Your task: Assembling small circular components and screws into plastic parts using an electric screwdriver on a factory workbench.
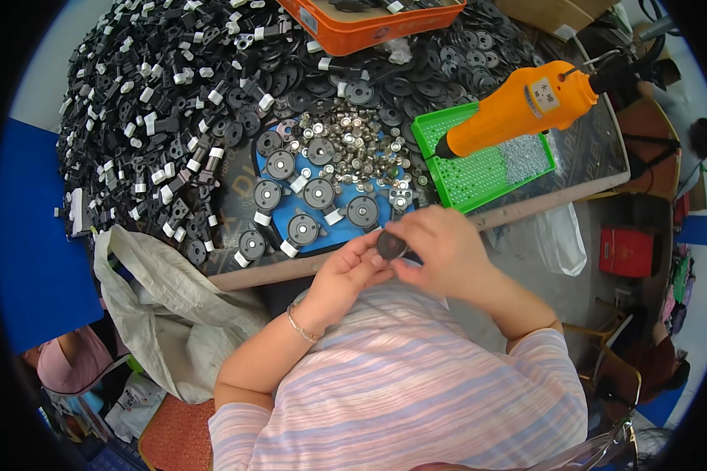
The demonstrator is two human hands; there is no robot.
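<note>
My left hand (pixel 346 275) pinches a small round black disc (pixel 391 245) just off the near edge of the table. From the other side my right hand (pixel 441 245) is closed on the same disc, its fingers slightly blurred. Beyond my hands lies a blue mat (pixel 339 233). On and around it rest several round black assemblies (pixel 302 228) with white-tipped levers. A heap of small silver metal caps (pixel 363 145) covers the mat's far side. Close to my left hand is one more assembly (pixel 362 211).
A large pile of black parts with white tips (pixel 157 118) fills the table's left and back. An orange electric screwdriver (pixel 518 106) hangs over a green tray (pixel 479 188) of small screws (pixel 524 159). An orange box (pixel 369 33) stands behind. A pale sack (pixel 173 302) hangs at front left.
</note>
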